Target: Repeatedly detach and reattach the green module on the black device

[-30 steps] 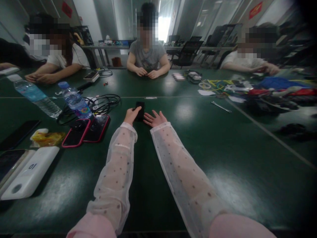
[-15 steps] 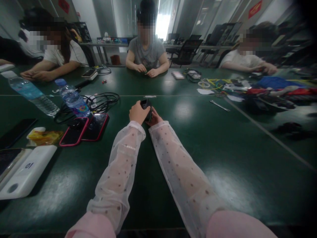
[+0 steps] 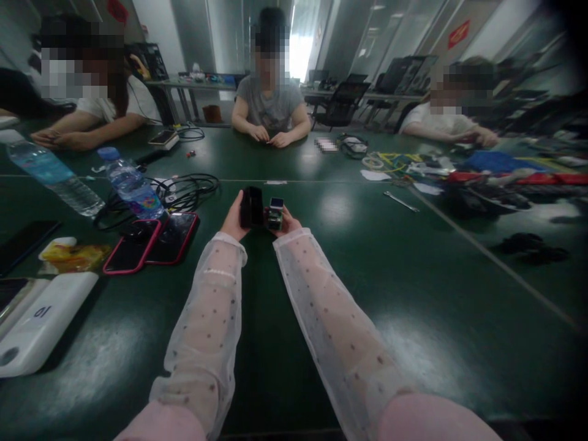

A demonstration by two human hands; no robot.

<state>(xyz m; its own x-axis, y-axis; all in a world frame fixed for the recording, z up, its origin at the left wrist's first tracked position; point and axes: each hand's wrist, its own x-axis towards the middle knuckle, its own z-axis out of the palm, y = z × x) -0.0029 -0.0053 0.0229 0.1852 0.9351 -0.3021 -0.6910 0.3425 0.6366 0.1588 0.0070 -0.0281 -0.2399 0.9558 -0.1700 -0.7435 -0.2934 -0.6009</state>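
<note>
My left hand (image 3: 233,220) is closed around a black box-shaped case (image 3: 252,207), which looks hollow on the side facing me. To its right, my right hand (image 3: 290,224) grips a small device with a green circuit board (image 3: 275,218) and a whitish, dark-faced block at its upper end. A narrow gap separates the case from the board. Both are held over the dark green table (image 3: 285,288), near its middle seam. Most of my left fingers are hidden behind the case.
Two water bottles (image 3: 131,184), black cables (image 3: 193,190), pink-edged phones (image 3: 172,239) and a white power bank (image 3: 50,321) lie to the left. A wrench (image 3: 401,202) and tangled wires (image 3: 390,162) are on the right. Several people sit across the table.
My hands have moved apart, the left one shifting left with the black case. The green circuit board, hidden before, now shows in my right hand.
</note>
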